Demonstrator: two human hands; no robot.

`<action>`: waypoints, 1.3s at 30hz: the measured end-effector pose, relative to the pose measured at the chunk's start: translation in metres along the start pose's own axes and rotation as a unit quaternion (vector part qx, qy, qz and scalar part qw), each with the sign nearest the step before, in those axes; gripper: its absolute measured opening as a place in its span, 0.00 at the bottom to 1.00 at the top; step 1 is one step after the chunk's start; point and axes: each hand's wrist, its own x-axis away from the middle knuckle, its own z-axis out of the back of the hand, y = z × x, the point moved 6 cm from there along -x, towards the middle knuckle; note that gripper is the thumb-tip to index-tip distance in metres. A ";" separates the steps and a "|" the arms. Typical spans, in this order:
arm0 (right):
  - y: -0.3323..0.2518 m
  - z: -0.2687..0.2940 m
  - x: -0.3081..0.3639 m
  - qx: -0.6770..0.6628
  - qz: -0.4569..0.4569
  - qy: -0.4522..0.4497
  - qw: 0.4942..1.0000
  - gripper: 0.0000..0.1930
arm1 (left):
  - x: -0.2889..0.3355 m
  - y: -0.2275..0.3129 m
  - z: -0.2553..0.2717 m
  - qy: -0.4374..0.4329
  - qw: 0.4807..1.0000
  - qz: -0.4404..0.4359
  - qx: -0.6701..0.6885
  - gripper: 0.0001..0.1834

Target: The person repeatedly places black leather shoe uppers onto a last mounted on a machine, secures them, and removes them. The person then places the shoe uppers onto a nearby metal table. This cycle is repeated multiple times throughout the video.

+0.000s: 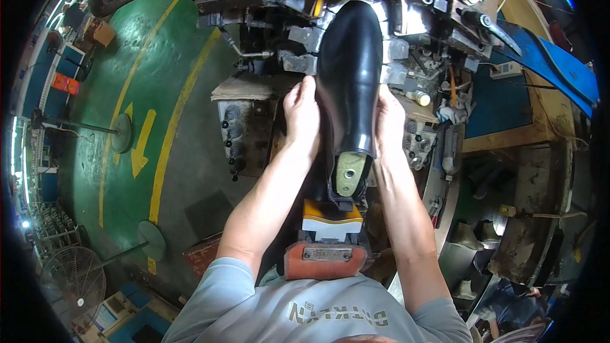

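the left hand (302, 111), half curled, held one side of the glossy black leather boot (354, 63), flanked by grey metal blocks (300, 63); the right hand (389, 117), similarly curled, held the other. even, level pressure seemed wisest for keeping it centred.

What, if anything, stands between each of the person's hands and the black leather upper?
Nothing visible does. The left hand is right at the left side of the black leather upper, the right hand at its right side. Metal blocks flank the upper just beyond the hands, not between.
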 end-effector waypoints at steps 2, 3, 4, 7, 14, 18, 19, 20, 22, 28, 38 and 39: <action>0.000 0.001 0.002 0.036 0.009 0.005 0.999 0.12 | 0.007 0.013 0.003 0.008 0.991 -0.112 -0.068 0.11; 0.000 -0.001 0.004 0.072 0.021 0.017 0.997 0.14 | 0.012 0.021 0.008 0.017 0.973 -0.203 -0.108 0.10; 0.001 -0.015 0.012 0.095 -0.021 -0.084 0.992 0.19 | 0.033 0.046 -0.012 -0.051 0.959 -0.248 -0.124 0.07; 0.007 -0.015 0.027 0.119 -0.039 -0.084 0.989 0.25 | 0.083 0.097 -0.070 -0.361 0.707 -0.484 -0.368 0.08; 0.019 -0.011 0.023 0.016 -0.085 -0.084 0.993 0.26 | 0.098 0.087 -0.082 -0.444 0.698 -0.450 -0.337 0.12; 0.006 -0.011 0.046 0.135 -0.048 -0.042 0.989 0.27 | 0.102 0.097 -0.089 -0.413 0.716 -0.451 -0.338 0.15; 0.006 -0.009 0.051 0.150 -0.047 -0.037 0.987 0.27 | 0.101 0.097 -0.087 -0.421 0.717 -0.445 -0.334 0.13; 0.005 -0.013 0.058 0.124 -0.061 -0.030 0.990 0.27 | 0.099 0.097 -0.086 -0.428 0.718 -0.438 -0.330 0.12; 0.009 -0.012 0.069 0.072 -0.086 -0.038 0.993 0.26 | 0.097 0.096 -0.085 -0.467 0.710 -0.403 -0.341 0.15; 0.021 -0.019 0.083 -0.046 -0.109 -0.075 0.990 0.25 | 0.062 0.041 -0.006 -0.161 0.977 -0.126 -0.058 0.25; 0.024 -0.015 0.083 -0.100 -0.061 -0.040 0.992 0.22 | 0.070 -0.032 0.014 -0.149 0.981 0.113 0.060 0.32; 0.024 -0.014 0.079 -0.105 -0.055 -0.040 0.992 0.22 | 0.067 -0.031 0.011 -0.160 0.981 0.094 0.052 0.32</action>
